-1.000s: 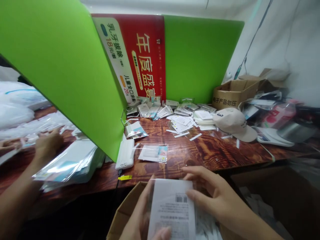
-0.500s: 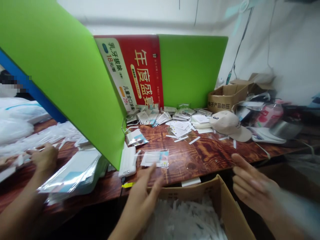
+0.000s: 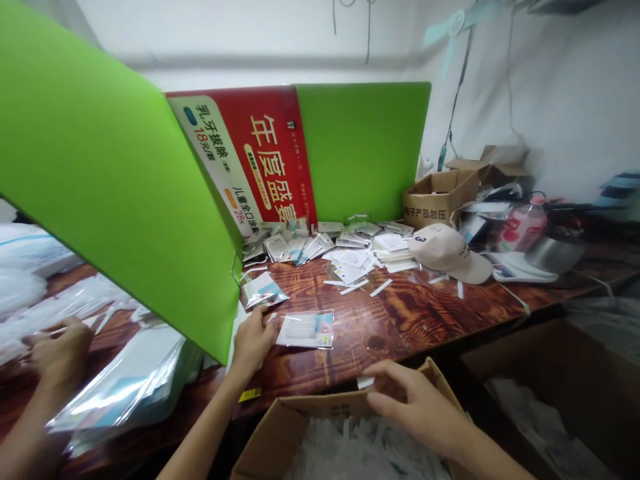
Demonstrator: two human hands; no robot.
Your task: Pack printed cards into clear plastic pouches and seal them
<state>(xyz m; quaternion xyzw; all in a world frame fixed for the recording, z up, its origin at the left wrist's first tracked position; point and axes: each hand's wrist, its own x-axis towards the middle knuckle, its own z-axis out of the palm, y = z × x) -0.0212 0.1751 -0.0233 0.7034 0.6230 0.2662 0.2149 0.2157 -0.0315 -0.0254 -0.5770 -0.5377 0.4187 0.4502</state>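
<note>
My left hand reaches forward beside the green panel, its fingers loosely apart. The fingertips are at the near edge of a clear packet with a blue-and-white card inside; whether they touch it I cannot tell. Right of that hand, a flat clear packet with a white insert lies on the table. My right hand is over the rim of a cardboard box, thumb and fingers apart and nothing visible between them. Close to its fingertips, a white piece sticks out at the table edge. White strips fill the box.
A tall green panel stands at the left. Beyond it, another person's hand is near stacked clear packets. Further back lie loose packets, white cards, a cap and a carton.
My left hand has moved forward to the packet by the panel. My right hand has moved left, over the box's rim. The view has shifted slightly.
</note>
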